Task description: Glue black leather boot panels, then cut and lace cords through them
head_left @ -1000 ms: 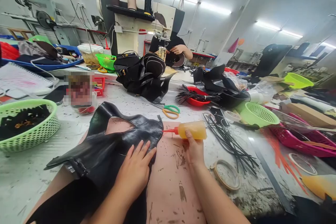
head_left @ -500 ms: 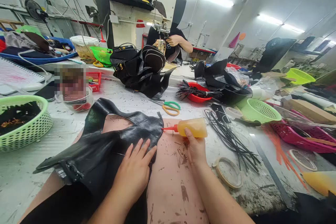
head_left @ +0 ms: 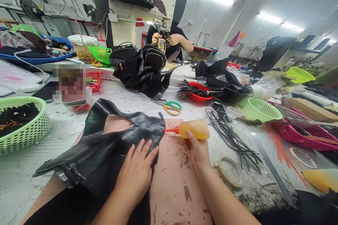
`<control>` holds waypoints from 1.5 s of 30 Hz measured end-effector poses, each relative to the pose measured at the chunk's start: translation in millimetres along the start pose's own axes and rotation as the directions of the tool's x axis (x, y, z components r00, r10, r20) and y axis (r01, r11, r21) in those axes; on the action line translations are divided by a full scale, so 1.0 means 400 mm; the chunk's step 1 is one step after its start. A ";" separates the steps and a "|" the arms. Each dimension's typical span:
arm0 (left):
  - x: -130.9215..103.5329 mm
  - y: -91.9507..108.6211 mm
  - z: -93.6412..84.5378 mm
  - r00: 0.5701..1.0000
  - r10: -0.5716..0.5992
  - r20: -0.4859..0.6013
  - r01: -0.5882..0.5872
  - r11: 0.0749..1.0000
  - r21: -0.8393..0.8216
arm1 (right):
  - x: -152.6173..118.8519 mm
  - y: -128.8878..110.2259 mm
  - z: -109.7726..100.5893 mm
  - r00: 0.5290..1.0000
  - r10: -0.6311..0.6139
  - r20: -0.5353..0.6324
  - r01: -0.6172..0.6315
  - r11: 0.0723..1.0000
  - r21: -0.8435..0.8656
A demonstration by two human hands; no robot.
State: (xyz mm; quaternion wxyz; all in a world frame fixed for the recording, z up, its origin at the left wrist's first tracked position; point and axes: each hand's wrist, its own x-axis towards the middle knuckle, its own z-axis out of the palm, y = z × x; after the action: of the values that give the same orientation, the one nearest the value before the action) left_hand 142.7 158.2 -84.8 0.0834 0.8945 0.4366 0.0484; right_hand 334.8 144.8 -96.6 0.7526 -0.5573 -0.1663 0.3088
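Observation:
Glossy black leather [head_left: 142, 123] lies over a pinkish, glue-stained board [head_left: 171, 182]. My left hand [head_left: 137, 168] rests flat on the leather with its fingers spread. Wrapped in my right hand [head_left: 199, 151] is a clear bottle of amber liquid [head_left: 196, 128], tilted on its side. Its red nozzle [head_left: 171, 130] points left, and the tip is at the curved right edge of the leather. Whether liquid is coming out cannot be made out.
Scissors [head_left: 172, 107] lie behind the leather. Black cords [head_left: 232, 137], a tape roll [head_left: 231, 172] and a metal ruler [head_left: 273, 168] are on the right. A green basket [head_left: 39, 126] stands left. Beyond, a person's hands [head_left: 175, 39] work at a sewing machine [head_left: 142, 17].
The bottle and my right hand have shifted very slightly right. My left hand remains on the leather. The other person's hands have moved a little at the machine.

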 end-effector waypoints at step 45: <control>-0.011 -0.011 0.028 0.977 0.016 -0.214 -0.031 0.997 -0.067 | -0.053 -0.003 -0.023 0.997 -0.014 0.073 0.023 0.992 -0.120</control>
State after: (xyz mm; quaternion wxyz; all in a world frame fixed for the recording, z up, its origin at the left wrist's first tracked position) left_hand 138.6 156.2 -96.8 0.0668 0.8857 0.4305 0.1602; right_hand 324.8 124.0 -96.6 0.7138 -0.5888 -0.2171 0.3110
